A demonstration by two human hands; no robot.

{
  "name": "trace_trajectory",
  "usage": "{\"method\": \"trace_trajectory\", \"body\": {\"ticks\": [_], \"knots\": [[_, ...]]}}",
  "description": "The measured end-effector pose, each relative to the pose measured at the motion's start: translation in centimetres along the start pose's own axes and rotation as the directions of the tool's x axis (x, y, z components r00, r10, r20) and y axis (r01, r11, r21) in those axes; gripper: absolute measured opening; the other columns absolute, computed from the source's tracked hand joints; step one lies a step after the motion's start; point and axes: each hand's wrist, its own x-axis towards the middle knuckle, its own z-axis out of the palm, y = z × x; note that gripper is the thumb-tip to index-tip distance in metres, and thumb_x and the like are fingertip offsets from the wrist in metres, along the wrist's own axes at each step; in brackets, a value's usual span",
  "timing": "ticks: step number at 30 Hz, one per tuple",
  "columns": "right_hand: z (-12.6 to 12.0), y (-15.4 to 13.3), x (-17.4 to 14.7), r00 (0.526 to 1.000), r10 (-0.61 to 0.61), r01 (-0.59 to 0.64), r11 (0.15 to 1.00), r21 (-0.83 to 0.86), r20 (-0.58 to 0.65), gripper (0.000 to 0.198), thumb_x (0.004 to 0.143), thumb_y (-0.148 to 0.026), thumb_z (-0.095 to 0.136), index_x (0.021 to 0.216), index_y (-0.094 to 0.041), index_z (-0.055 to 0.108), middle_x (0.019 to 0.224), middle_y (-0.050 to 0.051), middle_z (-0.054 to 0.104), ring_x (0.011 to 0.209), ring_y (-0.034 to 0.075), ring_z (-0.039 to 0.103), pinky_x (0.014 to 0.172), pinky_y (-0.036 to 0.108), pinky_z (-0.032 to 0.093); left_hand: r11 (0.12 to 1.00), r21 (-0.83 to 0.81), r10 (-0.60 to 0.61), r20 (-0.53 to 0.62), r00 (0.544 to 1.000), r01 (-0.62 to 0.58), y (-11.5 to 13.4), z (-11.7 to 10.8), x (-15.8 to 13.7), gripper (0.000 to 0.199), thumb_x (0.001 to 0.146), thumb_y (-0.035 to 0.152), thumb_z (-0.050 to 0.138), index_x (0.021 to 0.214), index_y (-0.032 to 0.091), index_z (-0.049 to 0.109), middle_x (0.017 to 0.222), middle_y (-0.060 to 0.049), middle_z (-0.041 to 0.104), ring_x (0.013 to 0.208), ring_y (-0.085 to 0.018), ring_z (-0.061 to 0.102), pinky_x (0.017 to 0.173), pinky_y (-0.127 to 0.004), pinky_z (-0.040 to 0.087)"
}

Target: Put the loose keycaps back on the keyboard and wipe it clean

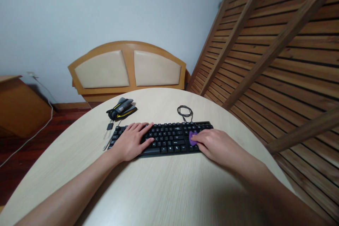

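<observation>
A black keyboard [169, 137] lies flat on the pale round table [153, 180]. Spread over its left part, my left hand [134, 141] rests open with the fingers stretched across the keys. My right hand [214, 143] is closed on a small purple soft-looking lump [192, 138], pressed against the keys at the right part of the keyboard. The lump is partly hidden by the fingers. From the keyboard's back edge comes a black cable [185, 112], coiled on the table.
Behind the left hand lies a folded grey, black and yellow bundle [122, 108]. Thin metal-tipped tools [109, 129] lie beside the keyboard's left end. A padded headboard [127, 65] stands past the table, and a slatted wooden frame [265, 49] leans on the right.
</observation>
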Motion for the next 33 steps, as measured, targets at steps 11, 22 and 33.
{"method": "trace_trajectory", "body": {"ticks": [11, 22, 33], "knots": [[-1.2, -2.1, -0.8, 0.998, -0.014, 0.02, 0.995, -0.095, 0.064, 0.028, 0.08, -0.005, 0.053, 0.087, -0.02, 0.076, 0.077, 0.006, 0.074, 0.065, 0.02, 0.066, 0.057, 0.029, 0.043, 1.0, -0.007, 0.005, -0.004, 1.0, -0.005, -0.1, 0.0, 0.0, 0.063, 0.101, 0.061, 0.038, 0.15, 0.023, 0.043, 0.139, -0.009, 0.058, 0.124, -0.029, 0.053, 0.109, -0.05, 0.037], [-1.9, -2.3, -0.7, 0.991, -0.127, 0.132, 0.982, 0.134, -0.045, 0.029, 0.08, -0.006, 0.055, 0.087, -0.023, 0.077, 0.091, 0.002, 0.078, 0.083, 0.019, 0.07, 0.074, 0.027, 0.049, 1.0, -0.011, -0.006, -0.002, 1.0, 0.006, 0.1, -0.1, 0.0, 0.063, 0.1, 0.062, 0.037, 0.15, 0.023, 0.044, 0.139, -0.009, 0.058, 0.124, -0.03, 0.053, 0.109, -0.05, 0.037], [-1.8, 0.4, -1.4, 0.999, -0.04, 0.042, 0.986, 0.161, -0.016, 0.032, 0.08, -0.011, 0.055, 0.093, -0.029, 0.078, 0.093, -0.001, 0.078, 0.084, 0.02, 0.071, 0.077, 0.031, 0.052, 1.0, -0.018, 0.004, -0.011, 1.0, -0.004, -0.1, 0.1, -0.1, 0.062, 0.101, 0.062, 0.037, 0.152, 0.026, 0.041, 0.14, -0.009, 0.057, 0.125, -0.03, 0.052, 0.109, -0.051, 0.037]]}}
